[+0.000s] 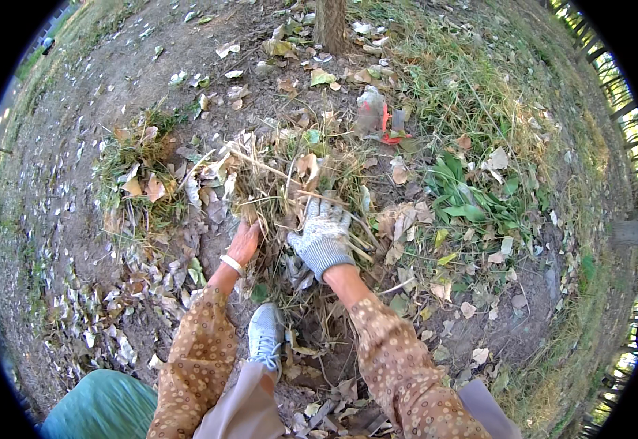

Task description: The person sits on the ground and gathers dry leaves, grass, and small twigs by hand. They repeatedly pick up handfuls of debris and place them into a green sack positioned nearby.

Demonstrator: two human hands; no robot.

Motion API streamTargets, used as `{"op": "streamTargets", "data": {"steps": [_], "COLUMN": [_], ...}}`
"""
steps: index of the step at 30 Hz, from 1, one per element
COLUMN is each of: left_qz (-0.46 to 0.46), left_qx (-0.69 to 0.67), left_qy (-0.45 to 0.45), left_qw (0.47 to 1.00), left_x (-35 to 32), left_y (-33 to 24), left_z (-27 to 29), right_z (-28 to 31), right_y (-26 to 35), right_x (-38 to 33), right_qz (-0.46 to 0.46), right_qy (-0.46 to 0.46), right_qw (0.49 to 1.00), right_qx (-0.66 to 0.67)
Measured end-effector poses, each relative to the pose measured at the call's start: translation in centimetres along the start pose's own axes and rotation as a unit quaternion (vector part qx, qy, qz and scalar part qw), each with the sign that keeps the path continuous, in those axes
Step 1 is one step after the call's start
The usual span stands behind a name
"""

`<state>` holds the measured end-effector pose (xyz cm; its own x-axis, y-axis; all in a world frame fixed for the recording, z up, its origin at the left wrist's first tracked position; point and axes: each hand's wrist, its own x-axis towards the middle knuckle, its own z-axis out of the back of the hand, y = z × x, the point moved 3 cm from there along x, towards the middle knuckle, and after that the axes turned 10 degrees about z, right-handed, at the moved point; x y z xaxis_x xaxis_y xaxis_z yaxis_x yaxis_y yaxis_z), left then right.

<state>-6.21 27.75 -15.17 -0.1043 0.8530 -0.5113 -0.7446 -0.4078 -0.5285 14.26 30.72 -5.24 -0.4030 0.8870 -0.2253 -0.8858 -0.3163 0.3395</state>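
Observation:
A loose heap of dry grass, stalks and brown leaves (264, 179) lies in front of me on bare soil. My left hand (243, 243), bare and with a white bracelet at the wrist, reaches into its near left side. Its fingertips are buried in the litter, so their grip is hidden. My right hand (323, 238) wears a grey knitted glove and rests on the heap's near right side. Its fingers stretch forward over the stalks with the thumb held apart. Thin sticks (363, 238) stick out beside the glove.
A tree trunk (329, 25) rises beyond the heap. A greyish object with red parts (385, 124) lies before it. Cut green leaves (462, 194) are at right, a grassy clump (140, 175) at left. My shoe (266, 336) stands close behind my hands; a rounded green thing (99, 406) is lower left.

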Motion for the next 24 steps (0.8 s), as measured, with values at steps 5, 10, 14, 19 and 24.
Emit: {"op": "streamTargets", "data": {"steps": [5,10,14,19,24], "left_qz": [0.054,0.055,0.412,0.314,0.264], "left_qx": [-0.136,-0.174,-0.082,-0.077,-0.041], "left_qy": [-0.112,-0.177,0.098,0.075,-0.010], "left_qw": [0.983,0.967,0.902,0.943,0.964], "left_x": [-4.7,-13.9,-26.1,-25.1,-19.8], "left_y": [-0.4,1.1,9.3,10.5,10.1], "left_z": [2.3,4.0,-3.1,-13.5,-16.8], "right_z": [3.8,5.3,8.6,10.7,10.3], "right_y": [1.6,0.8,-3.6,-9.1,-5.1], "right_x": [-4.2,-6.2,-7.7,-5.9,-1.1], "right_qz": [-0.015,0.089,0.210,0.201,0.339], "right_qy": [-0.076,-0.200,-0.267,-0.290,-0.337], "right_qw": [0.995,0.975,0.936,0.935,0.872], "right_qx": [0.055,0.034,-0.093,-0.046,-0.106]}}
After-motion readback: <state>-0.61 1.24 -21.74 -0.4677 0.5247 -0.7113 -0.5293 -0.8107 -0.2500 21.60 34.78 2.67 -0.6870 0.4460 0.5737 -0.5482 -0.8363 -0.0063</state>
